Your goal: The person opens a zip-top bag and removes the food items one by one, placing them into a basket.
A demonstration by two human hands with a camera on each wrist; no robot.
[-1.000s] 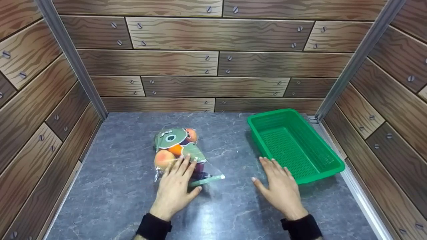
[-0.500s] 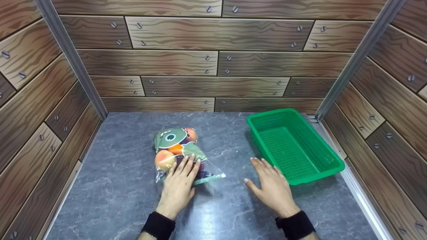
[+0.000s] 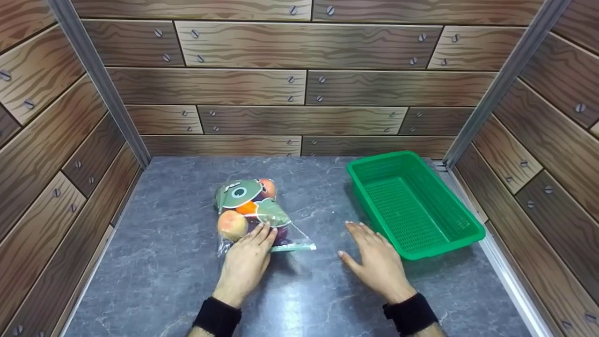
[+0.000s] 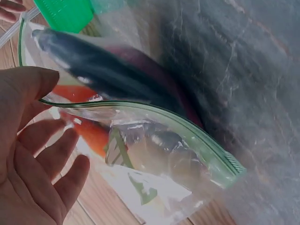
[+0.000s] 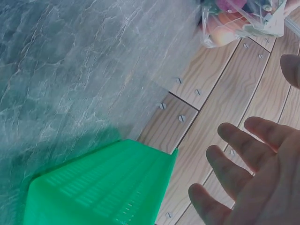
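A clear zip bag of produce (image 3: 269, 214) lies left of the middle of the table, with a round peach-coloured fruit (image 3: 232, 225) and dark purple items inside. My left hand (image 3: 244, 267) is at the bag's near edge; in the left wrist view its thumb and fingers (image 4: 37, 140) pinch the green zip edge (image 4: 140, 108), beside a long dark item (image 4: 108, 65). Held apart from everything, my right hand (image 3: 378, 264) has its fingers spread, just left of the green basket (image 3: 444, 247). The right wrist view also shows that hand (image 5: 258, 173) holding nothing.
The basket stands at the right of the grey table (image 3: 178, 281), its inside bare. Wood-patterned walls (image 3: 299, 86) enclose the table at the back and both sides, with metal strips at the corners.
My left hand has shifted slightly, and the bag's zip edge has turned a little. My right hand has moved left, away from the basket. The basket has stayed in place.
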